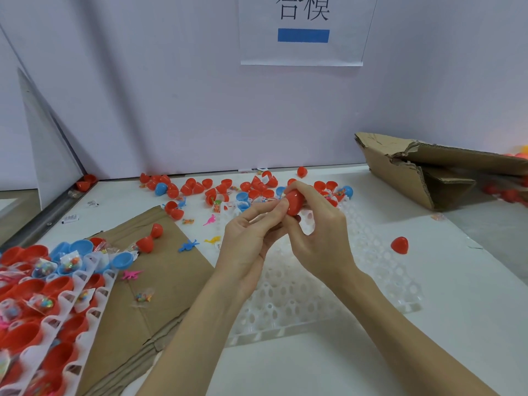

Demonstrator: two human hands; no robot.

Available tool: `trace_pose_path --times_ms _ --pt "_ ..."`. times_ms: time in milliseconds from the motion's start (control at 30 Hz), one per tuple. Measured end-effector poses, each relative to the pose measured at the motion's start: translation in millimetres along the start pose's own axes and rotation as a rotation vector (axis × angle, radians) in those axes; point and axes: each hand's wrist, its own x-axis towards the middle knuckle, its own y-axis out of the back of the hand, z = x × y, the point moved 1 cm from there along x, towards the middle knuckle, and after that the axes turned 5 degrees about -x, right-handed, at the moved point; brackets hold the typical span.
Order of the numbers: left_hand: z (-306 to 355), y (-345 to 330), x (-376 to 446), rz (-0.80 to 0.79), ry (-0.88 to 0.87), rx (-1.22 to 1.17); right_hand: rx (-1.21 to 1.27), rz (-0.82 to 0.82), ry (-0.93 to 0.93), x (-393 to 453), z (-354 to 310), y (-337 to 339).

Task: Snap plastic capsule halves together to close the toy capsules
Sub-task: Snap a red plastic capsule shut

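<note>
Both hands (285,224) pinch red capsule (294,202), seemingly near-upright.

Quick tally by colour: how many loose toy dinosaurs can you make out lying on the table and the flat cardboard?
Pink dinosaurs: 2
Blue dinosaurs: 2
Yellow dinosaur: 1
Total: 5 that are clearly visible; the far pile may hide more.
</note>
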Motion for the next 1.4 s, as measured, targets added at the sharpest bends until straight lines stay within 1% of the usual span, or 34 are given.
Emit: trace_pose_path --times_ms 67,167,267,333,367,433,533,600,900,1200,1300,1400 --pt "-3 -1 0 0.034 -0.121 0.12 0.023 -0.039 -0.028 0 1 -4" --pt "-8 -1 0 0.129 -0.368 0.428 0.011 -0.089 -0.06 -1 2 -9" --pt "-12 -1 -1 0.136 -0.613 0.694 -0.017 -0.098 -0.087 -3 3 -10" --pt "-12 -2 -3 0.129 -0.735 0.775 -0.029 -0.073 -0.075 -3 3 -9" --pt "-11 -2 -2 0.125 -0.757 0.77 -0.035 -0.051 -0.059 -2 3 -9" --pt "-10 -3 -2 0.111 -0.707 0.695 -0.059 -0.005 -0.035 -1 2 -8" --pt "-7 -5 -1 0.067 -0.496 0.522 -0.102 0.016 -0.028 0 3 -6" --pt "-7 -5 -1 0.045 -0.433 0.474 -0.128 0.013 -0.032 0 4 -5" --pt "-11 -8 -3 0.121 -0.475 0.559 -0.16 -0.041 -0.025 -1 3 -2" --pt "-12 -6 -1 0.15 -0.448 0.562 -0.18 -0.049 0.01 1 5 -1" --pt "-10 -6 -1 0.092 -0.384 0.469 -0.174 -0.036 0.033 1 3 -3" --pt "-6 -6 -2 0.083 -0.232 0.276 -0.128 -0.021 0.022 1 -1 -5"
